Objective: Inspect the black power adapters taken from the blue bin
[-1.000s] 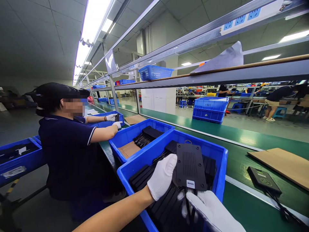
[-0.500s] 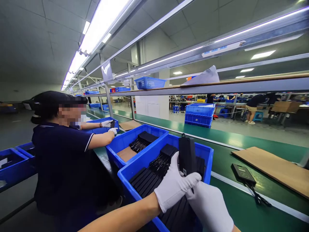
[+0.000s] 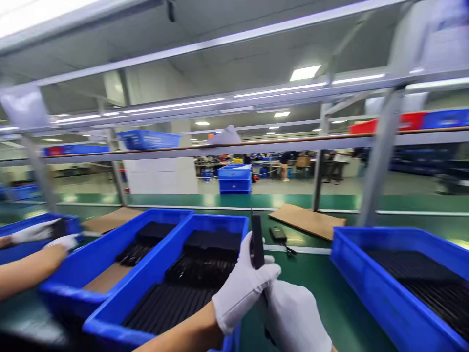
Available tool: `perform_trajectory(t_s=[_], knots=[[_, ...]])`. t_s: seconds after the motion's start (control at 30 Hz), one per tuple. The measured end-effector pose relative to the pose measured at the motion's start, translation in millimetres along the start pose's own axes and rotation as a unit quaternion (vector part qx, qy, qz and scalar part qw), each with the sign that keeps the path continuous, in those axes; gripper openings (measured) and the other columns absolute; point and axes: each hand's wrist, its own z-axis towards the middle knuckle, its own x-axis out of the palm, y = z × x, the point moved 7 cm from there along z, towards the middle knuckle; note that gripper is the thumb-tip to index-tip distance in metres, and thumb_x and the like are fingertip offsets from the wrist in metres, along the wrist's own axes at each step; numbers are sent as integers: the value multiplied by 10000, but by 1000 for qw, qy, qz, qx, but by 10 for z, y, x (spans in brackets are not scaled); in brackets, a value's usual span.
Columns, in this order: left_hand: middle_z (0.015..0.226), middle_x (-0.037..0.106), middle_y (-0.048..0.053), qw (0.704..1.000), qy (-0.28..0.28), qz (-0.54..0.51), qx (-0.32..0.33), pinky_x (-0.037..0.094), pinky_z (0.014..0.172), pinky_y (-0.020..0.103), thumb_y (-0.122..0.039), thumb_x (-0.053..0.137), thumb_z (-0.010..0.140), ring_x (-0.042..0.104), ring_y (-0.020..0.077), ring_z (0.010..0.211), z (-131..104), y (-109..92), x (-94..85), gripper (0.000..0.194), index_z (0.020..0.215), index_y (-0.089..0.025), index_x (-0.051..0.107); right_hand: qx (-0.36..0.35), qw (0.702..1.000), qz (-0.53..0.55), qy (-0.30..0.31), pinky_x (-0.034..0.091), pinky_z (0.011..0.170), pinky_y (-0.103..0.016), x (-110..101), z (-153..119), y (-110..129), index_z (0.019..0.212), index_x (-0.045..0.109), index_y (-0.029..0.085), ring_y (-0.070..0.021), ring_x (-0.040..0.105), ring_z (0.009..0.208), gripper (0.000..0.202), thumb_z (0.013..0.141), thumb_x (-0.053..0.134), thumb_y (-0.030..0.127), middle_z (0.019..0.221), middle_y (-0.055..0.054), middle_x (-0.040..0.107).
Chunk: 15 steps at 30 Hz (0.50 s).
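Bright factory hall, strip lights overhead, a metal shelf (image 3: 278,145) crossing above a long green bench (image 3: 351,313); clock positions are read from the middle of the view. Two gloved hands work low in front. At 6 o'clock the left hand (image 3: 244,283) grasps a slim black device (image 3: 257,239), which stands nearly upright, edge-on, between thumb and fingers. Touching it at 5 o'clock, the right hand (image 3: 296,313) is curled just below; I cannot tell what, if anything, it grips.

That held device is above the bench, just right of a blue bin (image 3: 220,224) at 7 o'clock filled with rows of black devices. Beside it at 8 o'clock, another blue bin (image 3: 98,264) contains more black pieces and some cardboard. At 4 o'clock, a third bin (image 3: 373,288) holds dark ribbed rows. Between 4 and 5, a cabled device (image 3: 278,234) lies near a cardboard sheet (image 3: 308,220). Toward 8:30, a co-worker's gloved hands (image 3: 36,232) hold something black, blurred.
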Motion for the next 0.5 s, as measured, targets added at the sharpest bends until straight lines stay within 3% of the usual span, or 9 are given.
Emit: perform_trajectory(t_s=[0.07, 0.17, 0.27, 0.33, 0.4, 0.5], knots=[[1044, 585, 75, 995, 72, 54, -41, 481, 753, 293, -226, 647, 725, 563, 162, 853, -7, 85, 256, 623, 1294, -174, 399, 47, 998, 17, 35, 248, 444, -311, -142, -170, -219, 776, 593, 200, -208, 602, 466, 127, 880, 567, 268, 577, -4, 622], [1091, 564, 75, 971, 207, 96, -74, 487, 656, 260, -248, 608, 726, 554, 146, 799, 63, 106, 620, 476, 1181, -166, 494, 24, 999, -26, 8, 382, 529, -297, -605, -434, -433, 940, 620, 201, -192, 617, 599, 251, 955, 466, 398, 736, -22, 669], [920, 580, 25, 914, 375, 127, -91, 490, 593, 247, -256, 597, 731, 550, 137, 722, 75, 128, 1045, 405, 1121, -169, 533, -22, 981, -195, -12, 432, 662, -335, -1055, -655, -596, 1222, 563, 176, -207, 596, 756, 369, 984, 282, 188, 1165, -97, 643], [853, 595, 4, 872, 449, 179, -81, 474, 550, 232, -236, 612, 713, 549, 137, 681, 43, 163, 1308, 391, 1098, -192, 559, -28, 963, -269, 10, 420, 696, -381, -1211, -761, -726, 1308, 511, 132, -231, 576, 780, 473, 908, 275, 41, 1275, -117, 582], [875, 629, 6, 839, 483, 247, -52, 466, 531, 236, -263, 661, 693, 569, 159, 687, 28, 201, 1549, 410, 1094, -223, 585, -32, 951, -304, 38, 386, 636, -400, -1275, -843, -854, 1246, 550, 108, -242, 555, 713, 492, 835, 310, -17, 1097, -116, 648], [991, 666, 29, 816, 491, 304, 26, 523, 653, 299, -388, 712, 701, 622, 226, 827, 123, 192, 1877, 487, 1154, -254, 593, -21, 951, -302, 61, 311, 541, -380, -1350, -929, -1133, 900, 610, 190, -231, 505, 583, 323, 758, 389, 3, 732, -40, 588]])
